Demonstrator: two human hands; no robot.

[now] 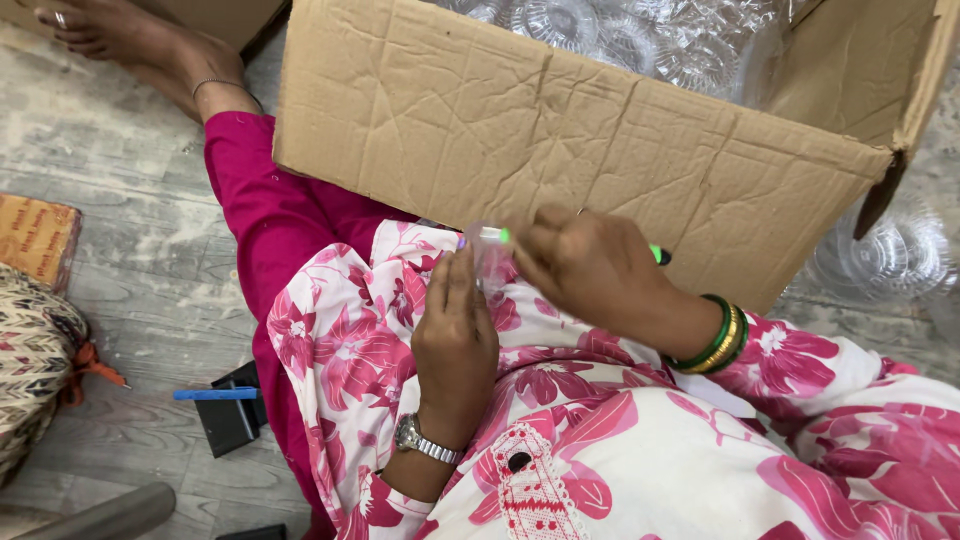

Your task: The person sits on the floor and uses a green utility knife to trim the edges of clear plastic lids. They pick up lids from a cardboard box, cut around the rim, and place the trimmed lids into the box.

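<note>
Both hands meet over the lap near the big brown cardboard box (560,130): left hand (455,335) fingers (452,285) pinch a small clear plastic piece (490,262), right hand (590,268) fingers curl around a slim green-tipped pen (655,254).

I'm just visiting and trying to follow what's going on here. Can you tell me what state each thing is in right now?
Cardboard box: open, flap folded toward the person, clear plastic pieces inside.
Left hand: closed on a small clear piece.
Right hand: gripping a green-tipped pen, mostly hidden.
Blue stick: lying across a black object on the floor.
Clear plastic dishes: stacked beside the box.
</note>
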